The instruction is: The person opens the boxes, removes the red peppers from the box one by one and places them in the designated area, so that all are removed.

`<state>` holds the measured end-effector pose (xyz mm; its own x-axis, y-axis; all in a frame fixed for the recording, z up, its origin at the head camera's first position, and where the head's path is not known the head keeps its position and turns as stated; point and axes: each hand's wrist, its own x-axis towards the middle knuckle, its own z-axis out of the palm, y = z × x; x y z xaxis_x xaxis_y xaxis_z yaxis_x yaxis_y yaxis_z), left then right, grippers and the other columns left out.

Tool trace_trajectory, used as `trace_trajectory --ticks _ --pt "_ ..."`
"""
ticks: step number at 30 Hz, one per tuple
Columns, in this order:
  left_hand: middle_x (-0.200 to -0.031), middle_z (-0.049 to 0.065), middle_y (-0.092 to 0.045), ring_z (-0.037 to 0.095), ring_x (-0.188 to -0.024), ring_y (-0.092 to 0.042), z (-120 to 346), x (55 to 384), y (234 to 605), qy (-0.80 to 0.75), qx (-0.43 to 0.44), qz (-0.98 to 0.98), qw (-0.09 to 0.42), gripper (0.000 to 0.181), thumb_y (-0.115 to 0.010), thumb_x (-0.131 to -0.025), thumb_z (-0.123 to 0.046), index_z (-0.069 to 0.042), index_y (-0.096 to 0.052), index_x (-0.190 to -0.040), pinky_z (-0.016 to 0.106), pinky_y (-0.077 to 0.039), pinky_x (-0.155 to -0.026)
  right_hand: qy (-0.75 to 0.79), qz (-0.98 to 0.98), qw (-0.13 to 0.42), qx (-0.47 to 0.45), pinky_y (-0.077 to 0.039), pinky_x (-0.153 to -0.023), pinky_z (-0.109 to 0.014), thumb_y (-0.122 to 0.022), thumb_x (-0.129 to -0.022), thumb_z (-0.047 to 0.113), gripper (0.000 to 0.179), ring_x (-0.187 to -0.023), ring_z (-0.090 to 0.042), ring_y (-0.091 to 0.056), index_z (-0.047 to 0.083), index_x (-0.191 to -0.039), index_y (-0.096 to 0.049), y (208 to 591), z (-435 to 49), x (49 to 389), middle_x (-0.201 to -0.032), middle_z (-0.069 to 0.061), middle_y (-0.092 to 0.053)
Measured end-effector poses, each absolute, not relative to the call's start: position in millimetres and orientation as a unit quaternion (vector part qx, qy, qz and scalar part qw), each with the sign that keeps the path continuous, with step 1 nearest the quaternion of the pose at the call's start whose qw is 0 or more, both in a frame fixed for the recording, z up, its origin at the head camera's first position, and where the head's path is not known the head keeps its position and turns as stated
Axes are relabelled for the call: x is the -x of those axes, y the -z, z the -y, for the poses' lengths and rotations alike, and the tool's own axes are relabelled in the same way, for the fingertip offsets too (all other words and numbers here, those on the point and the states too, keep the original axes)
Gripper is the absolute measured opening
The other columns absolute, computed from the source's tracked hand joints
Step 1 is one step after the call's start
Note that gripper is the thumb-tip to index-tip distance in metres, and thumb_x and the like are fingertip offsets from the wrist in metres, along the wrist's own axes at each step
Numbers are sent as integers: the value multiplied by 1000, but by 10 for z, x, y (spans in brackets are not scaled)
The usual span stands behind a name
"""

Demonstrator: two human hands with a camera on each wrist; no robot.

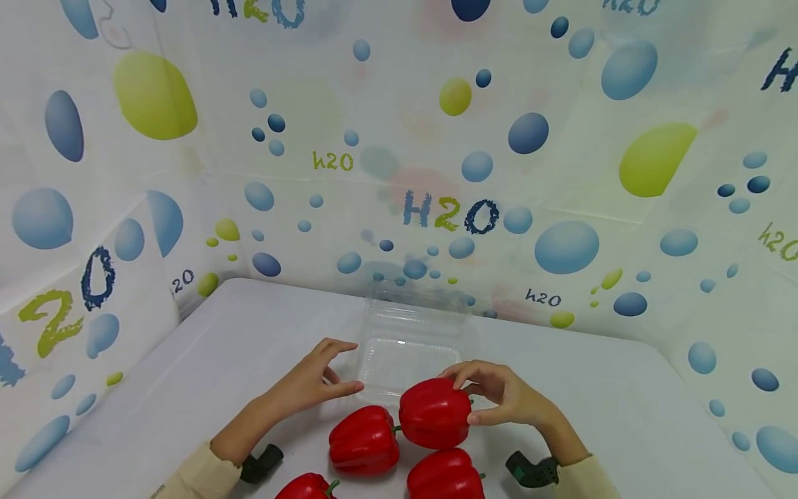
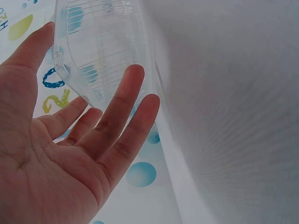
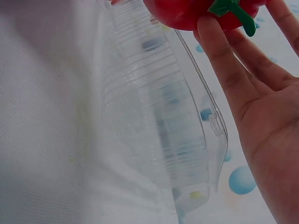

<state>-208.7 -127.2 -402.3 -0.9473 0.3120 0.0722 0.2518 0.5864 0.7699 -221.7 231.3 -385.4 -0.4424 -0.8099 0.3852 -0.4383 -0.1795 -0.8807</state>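
My right hand (image 1: 508, 395) holds a shiny red bell pepper (image 1: 434, 414) by its stem side, between thumb and fingers. In the right wrist view, this pepper (image 3: 180, 13) shows its green stem, with fingers under it. Just behind stands a clear plastic container (image 1: 408, 360), its hinged lid (image 1: 418, 305) raised at the back. My left hand (image 1: 314, 378) is spread at the container's left side, fingers loosely bent and holding nothing. In the left wrist view, the thumb lies close to the container's edge (image 2: 58, 60); whether it touches, I cannot tell.
More red bell peppers lie in front: one left of the held pepper (image 1: 364, 441), one nearer (image 1: 445, 478), and one cut off by the lower frame edge (image 1: 305, 488). A white cloth (image 1: 249, 333) covers the table. Behind hangs a patterned curtain (image 1: 399, 138).
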Motion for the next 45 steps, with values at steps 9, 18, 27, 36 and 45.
trace_trajectory --ticks 9,18,27,36,45 --pt "-136 14 -46 16 -90 -63 1274 2086 4025 -424 -158 -891 36 76 -79 -79 -43 -13 -47 -141 31 -59 -70 579 -623 175 496 -53 -90 -50 -67 -82 -3 38 -117 -25 -59 8 -117 -57 3838 -2336 2211 -134 -9 -57" --pt "-136 14 -46 16 -90 -64 1269 2074 4019 -423 -162 -891 32 76 -79 -79 -42 -12 -47 -141 31 -60 -69 574 -621 197 497 -53 -90 -50 -67 -83 -2 36 -118 -27 -58 5 -117 -56 3814 -2342 2187 -133 -9 -57" --pt "-137 14 -45 15 -89 -64 1269 2067 4008 -420 -168 -891 25 75 -79 -79 -40 -11 -47 -141 31 -60 -69 567 -608 237 502 -53 -90 -52 -68 -83 -1 38 -117 -29 -59 2 -118 -54 3781 -2333 2168 -133 -9 -57" --pt "-137 14 -45 15 -88 -64 1255 2064 3992 -417 -163 -894 26 75 -80 -79 -39 -11 -47 -141 31 -60 -69 547 -633 236 494 -54 -89 -51 -69 -84 2 36 -115 -31 -61 0 -117 -55 3767 -2360 2162 -133 -13 -58" --pt "-137 13 -45 15 -88 -63 1254 2056 3986 -422 -160 -892 32 76 -79 -79 -40 -12 -47 -141 32 -59 -70 517 -657 241 493 -53 -92 -47 -71 -85 6 32 -118 -29 -58 2 -114 -57 3753 -2331 2127 -134 -19 -55"
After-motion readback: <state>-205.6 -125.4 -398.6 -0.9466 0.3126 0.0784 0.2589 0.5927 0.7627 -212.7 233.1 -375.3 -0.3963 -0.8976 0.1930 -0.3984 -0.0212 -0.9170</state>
